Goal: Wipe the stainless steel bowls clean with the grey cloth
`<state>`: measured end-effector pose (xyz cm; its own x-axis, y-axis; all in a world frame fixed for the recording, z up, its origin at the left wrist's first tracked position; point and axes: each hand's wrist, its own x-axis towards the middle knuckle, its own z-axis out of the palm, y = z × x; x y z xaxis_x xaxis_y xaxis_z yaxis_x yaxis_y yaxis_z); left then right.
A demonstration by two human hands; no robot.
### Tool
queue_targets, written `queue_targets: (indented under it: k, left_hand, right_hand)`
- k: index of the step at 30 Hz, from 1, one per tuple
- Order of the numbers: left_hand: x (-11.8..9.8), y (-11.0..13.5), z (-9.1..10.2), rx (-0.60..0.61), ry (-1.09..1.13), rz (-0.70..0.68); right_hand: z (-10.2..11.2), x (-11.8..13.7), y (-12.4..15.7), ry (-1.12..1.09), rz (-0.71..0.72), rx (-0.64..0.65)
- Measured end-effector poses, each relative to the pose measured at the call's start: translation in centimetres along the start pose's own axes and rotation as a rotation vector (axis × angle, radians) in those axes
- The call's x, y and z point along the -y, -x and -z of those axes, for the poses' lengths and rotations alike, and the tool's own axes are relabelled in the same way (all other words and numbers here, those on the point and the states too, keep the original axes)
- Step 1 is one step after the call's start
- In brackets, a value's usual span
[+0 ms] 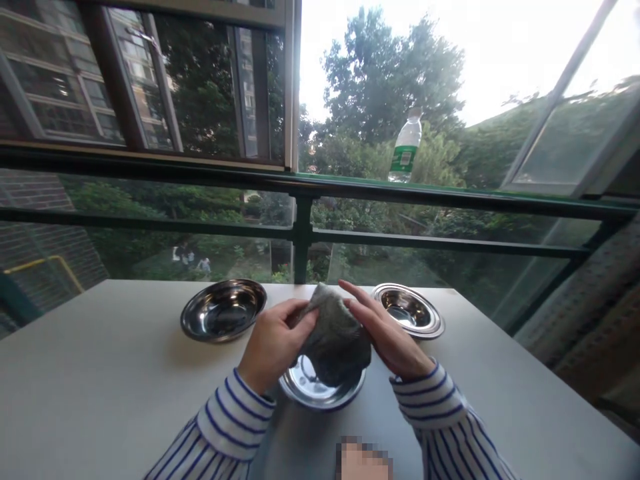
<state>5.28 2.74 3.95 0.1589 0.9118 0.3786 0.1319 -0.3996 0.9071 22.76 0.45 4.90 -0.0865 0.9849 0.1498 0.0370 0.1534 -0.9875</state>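
Observation:
A crumpled grey cloth (pixel 333 333) is held up over a shiny metal bowl (pixel 320 397) at the table's near middle. The cloth covers much of that bowl's far side. My left hand (pixel 277 340) pinches the cloth's upper left edge between thumb and fingers. On the other side, my right hand (pixel 387 333) has its fingers stretched out and lies against the cloth's right side. Its thumb is hidden. Both wrists come out of striped cuffs.
Another metal bowl (pixel 223 312) stands at the back left of the white table (pixel 125 373). At the back right is a wide-rimmed metal bowl (pixel 410 310). Beyond the table runs a dark railing (pixel 350 190), with a green-labelled plastic bottle (pixel 405 150) standing on its ledge.

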Motion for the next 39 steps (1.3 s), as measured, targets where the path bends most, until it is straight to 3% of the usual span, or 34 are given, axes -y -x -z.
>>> queue_targets:
  k: [3, 7, 10, 13, 16, 21, 24, 30, 36, 39]
  left_hand:
    - [0.0, -0.4, 0.7, 0.009, 0.089, 0.082]
    - [0.4, -1.0, 1.5, 0.019, 0.356, 0.331]
    - [0.9, -1.1, 1.7, 0.068, 0.631, 0.427]
    - [1.3, -0.8, 1.5, 0.228, 0.758, 0.445]
    - [1.4, -0.5, 1.2, 0.299, 0.679, 0.411]
    - [1.6, -0.7, 1.0, 0.182, 0.623, 0.392]
    - [1.5, -0.9, 1.4, 0.157, 0.614, 0.377]
    - [1.2, -1.1, 2.3, 0.263, 0.564, 0.354]
    - [1.7, -1.4, 3.5, 0.348, 0.188, 0.277]
    - [1.9, -1.4, 3.6, 0.239, -0.122, 0.21]
  right_hand:
    - [-0.2, -0.9, -0.2, 0.114, 0.067, 0.033]
    - [-0.5, -1.6, -0.5, 0.081, 0.063, 0.083]
    - [-0.8, -1.6, -0.5, -0.126, 0.028, -0.006]
    - [-1.1, -1.8, -0.6, -0.309, 0.034, -0.139]
    - [-1.3, -1.9, -0.7, -0.353, 0.044, -0.175]
    - [-0.8, -1.7, -0.6, -0.24, 0.073, -0.093]
    - [-0.5, -1.4, -0.5, -0.285, 0.084, -0.007]
    - [-0.3, -1.0, -0.4, -0.345, 0.043, 0.016]
    - [-0.2, -1.3, -0.4, -0.373, 0.032, 0.038]
    - [-0.4, -1.8, -0.6, -0.315, 0.118, -0.05]
